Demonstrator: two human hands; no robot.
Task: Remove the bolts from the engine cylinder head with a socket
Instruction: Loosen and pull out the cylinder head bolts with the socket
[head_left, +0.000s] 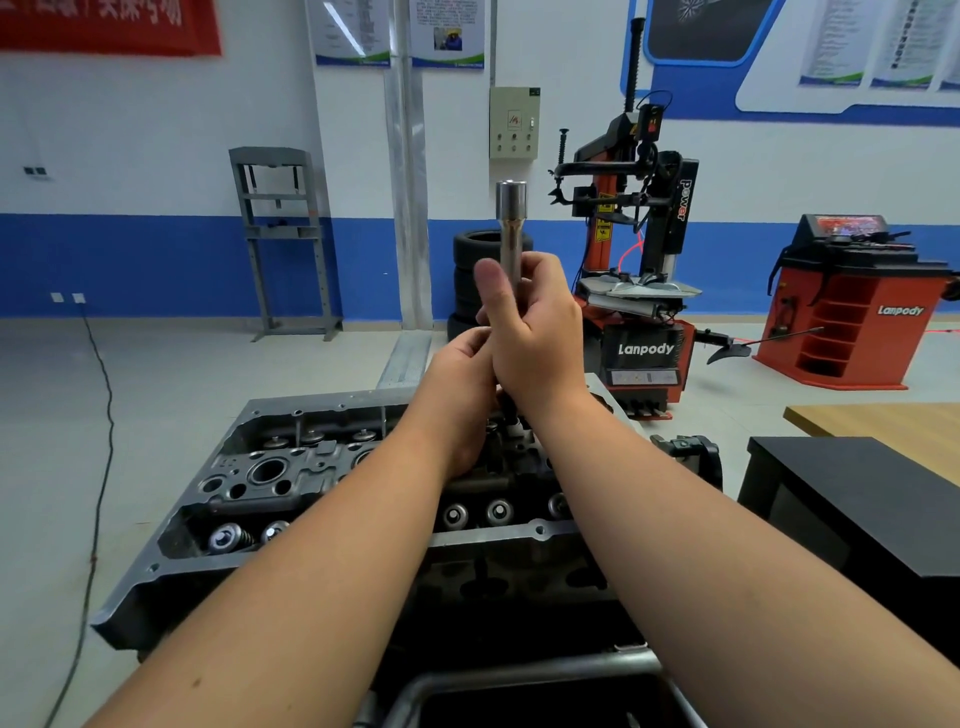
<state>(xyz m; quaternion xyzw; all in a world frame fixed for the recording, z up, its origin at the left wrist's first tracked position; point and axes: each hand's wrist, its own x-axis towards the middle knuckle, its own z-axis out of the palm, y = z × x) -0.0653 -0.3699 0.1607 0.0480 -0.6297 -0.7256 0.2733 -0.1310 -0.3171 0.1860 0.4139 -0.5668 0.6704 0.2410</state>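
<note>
Fingers of the right hand (537, 340) wrap closed around a long chrome socket (510, 228), upright above the engine cylinder head (270, 483). Just beside and below, the left hand (460, 384) curls near the tool's lower end; its grip cannot be told.

Hidden, cropped and unreadable parts

The socket (510, 228) shows only its upper part; its lower end is buried in the right hand (530, 332), so what it sits on cannot be told. The left hand (460, 384) has its fingertips hidden behind the right wrist. Both forearms cover the middle of the cylinder head (291, 467), and no bolt can be made out there. The posters (400, 31) are cut by the top edge, their text too small to read. The red banner (104, 23) is cropped too.
</note>
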